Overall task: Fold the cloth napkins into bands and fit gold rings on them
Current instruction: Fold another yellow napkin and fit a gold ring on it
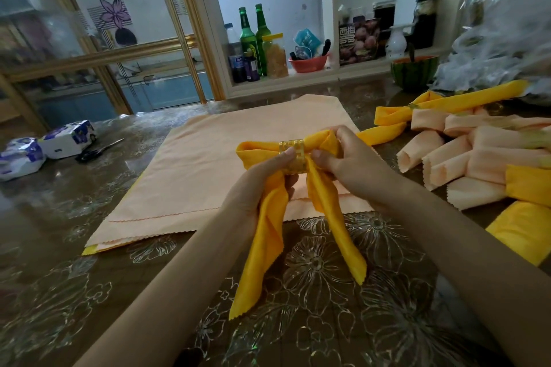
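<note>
Now mid-fitting: gripping the gold openwork napkin ring [293,155] and the folded yellow cloth napkin [268,235] in the left hand [264,180], pinching the looped end at the ring's 3 o'clock with the right hand [347,158], over the flat peach cloth napkins [205,164]. Next, likely drawing the loop further through, evening the tails.
</note>
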Tool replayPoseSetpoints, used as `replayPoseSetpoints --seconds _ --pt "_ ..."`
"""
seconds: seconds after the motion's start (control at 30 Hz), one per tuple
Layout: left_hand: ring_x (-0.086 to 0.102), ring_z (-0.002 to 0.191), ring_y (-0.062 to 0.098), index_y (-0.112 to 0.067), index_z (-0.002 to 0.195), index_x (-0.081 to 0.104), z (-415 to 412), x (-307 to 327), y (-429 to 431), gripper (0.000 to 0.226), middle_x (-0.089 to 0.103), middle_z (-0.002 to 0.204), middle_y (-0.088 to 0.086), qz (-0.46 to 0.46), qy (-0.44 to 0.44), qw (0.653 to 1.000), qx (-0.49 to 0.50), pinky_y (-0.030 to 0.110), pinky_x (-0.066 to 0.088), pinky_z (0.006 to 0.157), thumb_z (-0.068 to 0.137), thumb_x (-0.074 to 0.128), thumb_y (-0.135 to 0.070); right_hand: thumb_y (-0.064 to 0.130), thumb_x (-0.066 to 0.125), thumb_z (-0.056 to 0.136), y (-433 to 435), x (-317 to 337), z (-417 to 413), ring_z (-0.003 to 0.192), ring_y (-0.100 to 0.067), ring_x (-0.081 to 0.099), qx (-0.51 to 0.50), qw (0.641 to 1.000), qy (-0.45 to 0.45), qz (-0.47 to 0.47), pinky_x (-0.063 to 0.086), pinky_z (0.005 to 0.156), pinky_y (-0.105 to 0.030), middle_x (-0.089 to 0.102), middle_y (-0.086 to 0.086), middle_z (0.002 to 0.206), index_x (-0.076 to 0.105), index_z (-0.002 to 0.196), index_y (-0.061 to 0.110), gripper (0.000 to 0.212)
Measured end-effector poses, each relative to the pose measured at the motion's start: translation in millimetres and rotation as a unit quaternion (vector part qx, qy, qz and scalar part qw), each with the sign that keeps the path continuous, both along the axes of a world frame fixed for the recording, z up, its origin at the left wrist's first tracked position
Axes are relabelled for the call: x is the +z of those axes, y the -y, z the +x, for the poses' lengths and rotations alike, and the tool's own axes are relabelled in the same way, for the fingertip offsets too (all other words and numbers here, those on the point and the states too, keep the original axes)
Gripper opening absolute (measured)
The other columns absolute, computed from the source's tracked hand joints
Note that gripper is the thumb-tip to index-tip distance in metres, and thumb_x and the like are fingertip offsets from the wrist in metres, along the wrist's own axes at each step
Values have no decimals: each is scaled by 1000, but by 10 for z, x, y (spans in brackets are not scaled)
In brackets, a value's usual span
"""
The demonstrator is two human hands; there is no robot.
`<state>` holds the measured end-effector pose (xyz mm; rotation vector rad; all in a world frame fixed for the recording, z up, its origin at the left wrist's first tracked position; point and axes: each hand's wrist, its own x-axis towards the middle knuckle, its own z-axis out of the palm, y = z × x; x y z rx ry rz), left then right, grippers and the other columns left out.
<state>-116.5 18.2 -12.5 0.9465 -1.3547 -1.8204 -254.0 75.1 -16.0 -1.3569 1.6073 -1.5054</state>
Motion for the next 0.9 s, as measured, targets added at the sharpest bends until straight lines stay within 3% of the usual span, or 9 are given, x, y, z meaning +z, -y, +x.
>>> replayPoseSetpoints --seconds 0.07,0.2,0.37,0.43,0.57,0.63,0.73,0.83,0.9 --pt "64 60 12 -10 109 60 5 4 30 40 66 76 6 16 10 1000 13 21 51 47 76 71 -31 13 57 92 -25 58 -90 86 -7 53 -1 1000 -11 -1 42 65 -19 54 5 98 42 124 24 37" --pt "66 64 12 -14 99 62 6 31 12 33 70 73 4 19 6 1000 8 23 51 50 71 74 -27 3 63 85 -55 102 -214 90 -11 54 -58 998 14 -27 43 67 -21 51 -1 111 44 129 26 54" --pt "65 85 16 -17 94 65 54 11 3 31 71 87 4 -62 8 998 -6 27 50 66 65 73 -26 8 67 80 -46 61 -114 79 -2 46 -143 973 -157 -90 38 58 -3 43 9 94 42 128 24 57" --pt "64 86 16 -22 86 66 84 13 35 20 71 82 0 -107 12 994 -6 28 52 70 68 72 -25 6 67 80 -47 52 -95 82 -4 47 -149 969 -164 -110 38 58 -1 43 10 94 43 128 23 57" --pt "63 88 17 -24 83 64 138 27 121 13 68 86 1 -159 35 987 -5 33 50 77 75 71 -17 19 65 85 -101 136 -149 94 -7 54 -11 1000 -11 -20 42 70 -15 58 7 103 58 116 21 32" --pt "64 82 13 -22 81 67 125 20 102 18 70 80 -1 -173 46 983 -39 30 51 71 66 74 -16 34 59 88 -137 170 -170 92 -6 56 17 999 -40 13 41 70 -18 62 6 100 65 106 19 25" --pt "66 78 11 -17 87 68 72 -8 24 25 72 81 1 -171 52 981 -77 25 51 68 63 75 -19 50 50 86 -148 175 -174 90 -5 58 58 986 -148 59 43 69 -17 63 7 99 64 107 20 40" --pt "68 77 12 -19 89 66 42 13 -19 34 73 80 -1 -163 56 982 -83 21 54 62 62 70 -38 65 45 71 -149 183 -197 100 -9 58 106 971 -160 143 45 76 -20 63 5 109 61 118 21 67" --pt "70 73 13 -19 90 64 57 43 -21 38 74 76 -2 -128 41 988 -75 21 55 59 62 65 -45 64 51 65 -162 207 -207 97 -7 60 118 967 -155 163 46 72 -18 64 7 107 59 118 24 67"
